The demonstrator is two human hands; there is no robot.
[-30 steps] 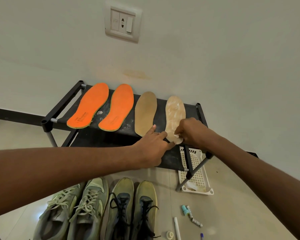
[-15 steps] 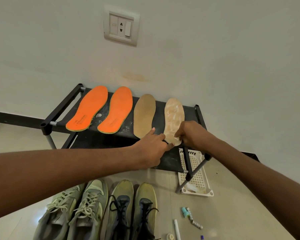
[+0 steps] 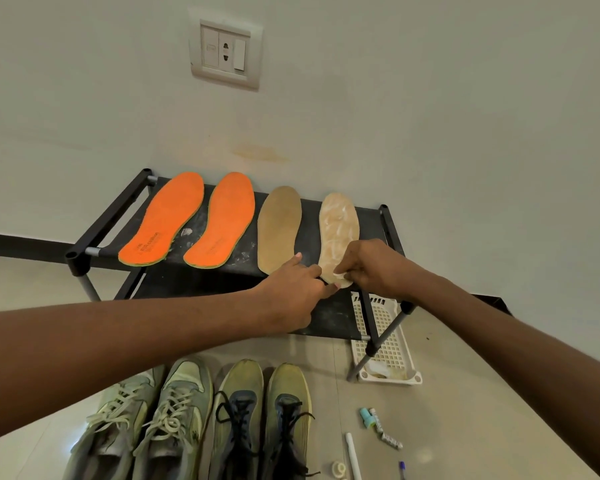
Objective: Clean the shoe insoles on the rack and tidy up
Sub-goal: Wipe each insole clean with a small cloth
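Head view, looking forward and down at a low black shoe rack (image 3: 111,220) against a pale wall. Four insoles lie in a row on its top shelf, toes toward the wall: two orange insoles (image 3: 167,220) toward the left edge, a plain tan insole (image 3: 279,226) right of the middle, and a whitish, smeared insole (image 3: 338,226) near the right edge.

Both arms reach in from the bottom corners and meet at the heel of the smeared insole, on the shelf's front edge. The left hand (image 3: 291,296) presses there with the index finger straight and the thumb stretched toward the tan insole – fingers fairly narrow, gripping nothing. The right hand (image 3: 368,268) has its fingers curled, pinching a small white wad (image 3: 340,273) against the heel; whether it is cloth or tissue cannot be told.

Compared with a second ago, little has shifted: the hands sit at the same heel spot, with the right one nudged only slightly. That suggests short scrubbing strokes on one patch – this insole is likely mid-clean, while the other three look dry and probably still wait.

On the floor below stand two pairs of shoes (image 3: 187,420), with a white basket (image 3: 388,341) beneath the rack's right end.
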